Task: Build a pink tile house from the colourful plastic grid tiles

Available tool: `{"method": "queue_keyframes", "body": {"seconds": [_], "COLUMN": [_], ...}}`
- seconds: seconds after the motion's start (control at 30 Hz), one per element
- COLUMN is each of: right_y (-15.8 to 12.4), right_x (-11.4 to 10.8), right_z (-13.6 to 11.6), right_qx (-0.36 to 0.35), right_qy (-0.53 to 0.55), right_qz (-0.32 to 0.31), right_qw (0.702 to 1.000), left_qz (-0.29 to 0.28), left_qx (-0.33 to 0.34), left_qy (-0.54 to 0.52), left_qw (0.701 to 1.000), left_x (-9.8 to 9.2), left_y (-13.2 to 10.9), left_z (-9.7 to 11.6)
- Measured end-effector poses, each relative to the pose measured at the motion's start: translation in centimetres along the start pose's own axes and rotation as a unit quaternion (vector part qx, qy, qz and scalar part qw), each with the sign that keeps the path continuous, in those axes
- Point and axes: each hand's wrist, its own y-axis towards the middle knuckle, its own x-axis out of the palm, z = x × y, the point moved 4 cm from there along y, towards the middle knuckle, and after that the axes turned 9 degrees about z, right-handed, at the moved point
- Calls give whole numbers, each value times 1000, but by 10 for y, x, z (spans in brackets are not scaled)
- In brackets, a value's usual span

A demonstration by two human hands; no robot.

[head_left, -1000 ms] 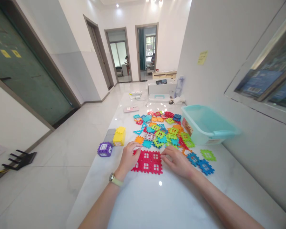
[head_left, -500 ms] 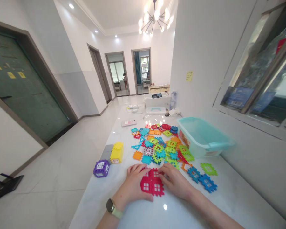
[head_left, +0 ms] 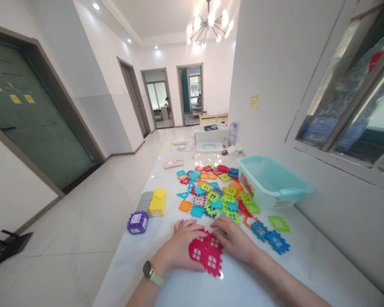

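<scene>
In the head view, the person is leaning over a white marble counter (head_left: 131, 243), with both bare hands on a red interlocking plastic panel (head_left: 207, 252) that is lying tilted at the counter's near edge, its window cut-outs showing. The left hand (head_left: 179, 248), with a smartwatch (head_left: 150, 273) on its wrist, is covering the panel's left side, its fingers lying extended and nearly flat rather than closing around anything. The right hand (head_left: 233, 238) is resting against the upper right edge, its fingers slightly curved; whether they are pinching the panel or only pressing on it cannot be told from here. This opposed placement appears to be steadying the panel against the marble.

Just beyond the hands, a loose heap of multicoloured waffle-block pieces (head_left: 211, 194) is spreading across the counter, with blue pieces (head_left: 270, 238) and a green piece (head_left: 279, 224) lying apart on the right. On the left, a purple block cube (head_left: 137, 222) is sitting near a yellow block house (head_left: 158, 203) and a grey block (head_left: 144, 201). A pale teal plastic tub (head_left: 269, 181) is standing just right of the heap, within easy reach of it.
</scene>
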Motion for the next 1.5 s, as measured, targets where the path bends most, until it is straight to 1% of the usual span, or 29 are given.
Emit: {"method": "queue_keyframes", "body": {"seconds": [0.03,0.1,0.27,0.33,0.43,0.5,0.57,0.63,0.7,0.73,0.77,0.8,0.87,0.93,1.0,1.1,1.2,1.3,1.37,1.43,1.5], "right_y": [0,-1,-1,-3,-7,-9,-7,1,18,29,41,55,81,100,106,94,72,58,58,67,84], "right_x": [0,1,0,-2,-1,0,-1,-6,-18,-28,-38,-47,-66,-82,-91,-94,-92,-90,-88,-85,-81], "right_z": [-1,-2,-7,-12,-20,-22,-18,-6,12,24,36,46,64,80,91,98,97,94,91,90,91], "right_qx": [0,-1,-4,-6,-24,-41,-50,-41,-4,30,71,94,124,157,181,193,194,180,170,160,148], "right_qy": [-1,-2,-6,6,45,51,36,13,-34,-83,-146,-174,-210,-244,-268,-285,-297,-296,-292,-297,-308], "right_qz": [-6,-22,-36,-57,-108,-115,-88,-33,45,87,110,115,100,47,-21,-108,-151,-167,-164,-130,-77], "right_qw": [1000,1000,999,998,993,991,994,999,998,992,981,973,965,956,946,933,923,923,927,932,937], "left_qz": [-3,9,70,87,90,78,61,45,29,23,17,13,12,15,19,15,12,15,19,24,28], "left_qx": [0,-14,-82,-99,-105,-94,-74,-52,-32,-24,-20,-19,-22,-22,-15,-5,-2,-1,2,4,2], "left_qy": [-2,-1,25,31,27,15,-3,-17,-24,-26,-27,-28,-29,-33,-37,-35,-30,-27,-24,-22,-23], "left_qw": [1000,1000,994,991,990,992,995,998,999,999,999,999,999,999,999,999,999,1000,1000,999,999], "left_x": [0,-2,-9,-13,-17,-18,-16,-13,-9,-6,-4,-2,1,2,3,4,5,5,5,5,6], "left_y": [0,0,-1,-3,-5,-4,-3,-1,1,1,2,2,2,2,2,2,1,1,1,2,3], "left_z": [0,-2,-13,-15,-14,-10,-5,1,5,7,7,8,7,6,5,5,6,7,8,8,9]}}
